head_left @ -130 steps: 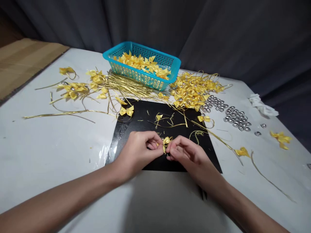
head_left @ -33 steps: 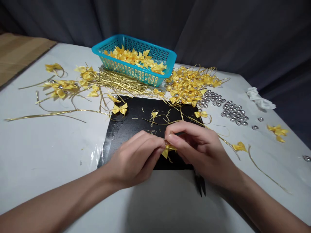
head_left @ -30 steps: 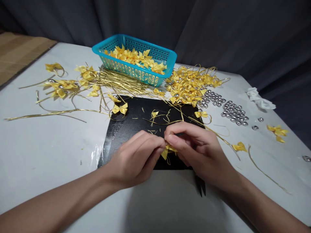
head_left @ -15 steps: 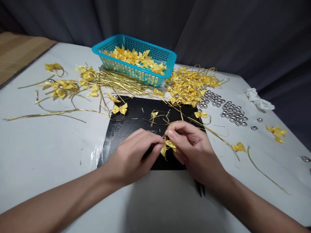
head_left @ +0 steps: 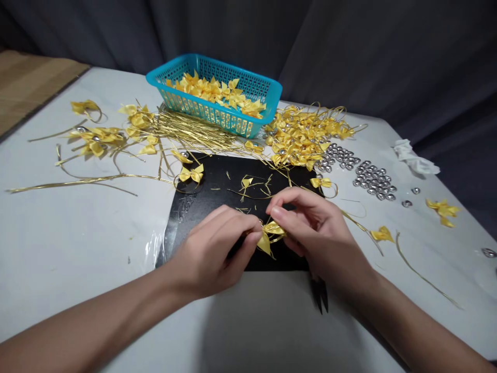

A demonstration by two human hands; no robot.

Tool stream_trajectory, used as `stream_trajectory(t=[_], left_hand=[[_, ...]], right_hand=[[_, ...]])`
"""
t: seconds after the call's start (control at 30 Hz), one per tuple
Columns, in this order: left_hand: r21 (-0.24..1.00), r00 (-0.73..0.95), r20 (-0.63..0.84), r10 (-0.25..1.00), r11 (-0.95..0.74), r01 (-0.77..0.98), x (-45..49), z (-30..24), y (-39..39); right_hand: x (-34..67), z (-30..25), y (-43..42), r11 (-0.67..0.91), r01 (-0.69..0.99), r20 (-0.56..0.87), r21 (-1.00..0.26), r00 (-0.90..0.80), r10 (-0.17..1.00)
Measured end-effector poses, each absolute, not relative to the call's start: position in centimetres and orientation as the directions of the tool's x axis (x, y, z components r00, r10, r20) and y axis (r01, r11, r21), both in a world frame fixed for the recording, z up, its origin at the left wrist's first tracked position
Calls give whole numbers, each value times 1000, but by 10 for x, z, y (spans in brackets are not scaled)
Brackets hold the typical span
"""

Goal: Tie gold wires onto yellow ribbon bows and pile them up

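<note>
A small yellow ribbon bow (head_left: 269,235) with a thin gold wire is pinched between both hands, just above a black mat (head_left: 217,194) on the white table. My left hand (head_left: 213,248) grips it from the left with thumb and fingers closed. From the right, my right hand (head_left: 314,228) pinches the same bow with its fingertips. Part of the bow is hidden by the fingers.
A teal basket (head_left: 217,98) of yellow bows stands at the back. In front of it lie gold wires (head_left: 190,134), with a pile of wired bows (head_left: 306,137) and silver beads (head_left: 368,178) to the right. Loose bows (head_left: 101,135) are scattered left. Dark scissor tips (head_left: 320,298) show beneath my right wrist.
Both hands stay closed on the bow. It has been turned between the fingers, and my right hand has shifted slightly up and to the right.
</note>
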State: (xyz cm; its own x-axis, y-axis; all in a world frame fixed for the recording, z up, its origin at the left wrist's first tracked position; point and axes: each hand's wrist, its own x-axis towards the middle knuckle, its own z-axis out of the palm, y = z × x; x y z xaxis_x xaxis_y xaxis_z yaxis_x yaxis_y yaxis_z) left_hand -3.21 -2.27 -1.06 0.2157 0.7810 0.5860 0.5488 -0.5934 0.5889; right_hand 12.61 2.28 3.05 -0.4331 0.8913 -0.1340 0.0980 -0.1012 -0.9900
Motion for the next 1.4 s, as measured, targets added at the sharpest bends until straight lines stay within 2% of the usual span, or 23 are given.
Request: stream_trajectory(t=[0.17,0.27,0.43,0.73,0.9,0.97,1.0,1.03,1.1,1.17,1.23,1.3,1.4], left_hand=[[563,222,613,758,-617,550,-32,-12,-24],[560,222,632,742,-636,531,-32,-13,-24],[590,232,615,754,-635,499,-32,-9,-23],[581,208,605,769,-605,545,-32,-8,-22],[573,163,610,776,-573,586,-33,-8,-23],[574,148,617,773,-570,588,-32,-8,-24],[576,136,624,770,-570,586,-32,-8,-24],[578,121,631,767,-568,585,-32,-8,-24],[586,89,639,764,-558,588,-32,-8,-24],[594,75,632,771,-544,593,-31,-8,-23],[596,60,630,774,-532,602,-31,-8,-23],[591,41,639,768,-525,613,-31,-8,-23],[586,22,655,756,-526,616,-31,-9,-23]], right_hand=[[125,21,21,-172,34,-168,-985,-465,869],[125,20,20,-339,-42,-273,-940,-504,819],[127,21,21,-601,-130,-422,-788,-596,683],[123,22,14,-715,-193,-500,-672,-595,630],[123,21,17,-715,-136,-512,-686,-608,607],[124,22,20,-653,-71,-500,-754,-583,640],[125,24,21,-579,-39,-472,-815,-534,701],[126,25,21,-465,0,-414,-885,-459,786],[128,29,19,-113,138,-152,-984,-319,936],[130,32,16,267,318,154,-910,-339,928],[131,32,12,505,414,297,-757,-470,831],[132,29,10,599,452,325,-661,-547,772],[132,25,9,634,492,350,-597,-551,758]])
